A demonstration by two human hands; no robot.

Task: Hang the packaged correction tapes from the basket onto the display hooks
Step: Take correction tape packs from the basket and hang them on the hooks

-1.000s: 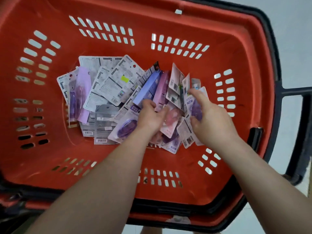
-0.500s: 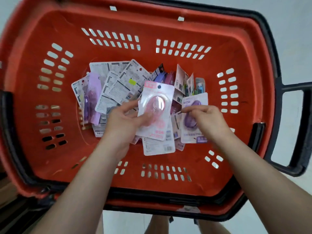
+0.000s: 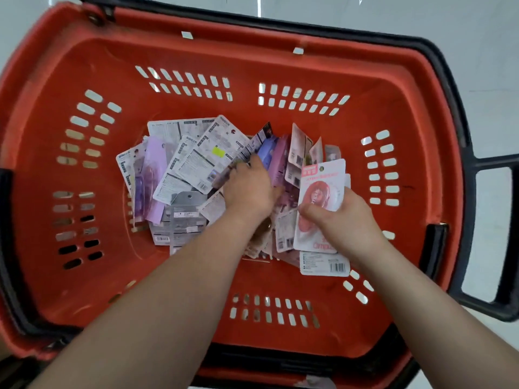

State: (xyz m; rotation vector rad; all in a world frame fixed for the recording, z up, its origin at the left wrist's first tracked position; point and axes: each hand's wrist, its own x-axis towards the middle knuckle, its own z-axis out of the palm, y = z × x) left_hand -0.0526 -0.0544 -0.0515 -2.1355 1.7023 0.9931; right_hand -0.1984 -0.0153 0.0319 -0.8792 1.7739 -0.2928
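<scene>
A red plastic basket (image 3: 280,60) fills the view, with a heap of packaged correction tapes (image 3: 196,158) on its floor, several face down. My right hand (image 3: 342,220) grips a small stack of packs, a pink correction tape pack (image 3: 320,189) on top with my thumb across it. My left hand (image 3: 248,189) reaches into the middle of the heap, fingers down among the packs near a blue and a pink one (image 3: 273,155); what its fingertips touch is hidden. No display hooks are in view.
The basket has black handles, one (image 3: 494,237) folded out to the right. Pale floor (image 3: 483,66) shows beyond the basket's rim. A purple pack (image 3: 153,178) lies at the left side of the heap.
The pink pack passed from my left hand to my right, which now holds it stacked over the purple one. My left hand went back down into the heap.
</scene>
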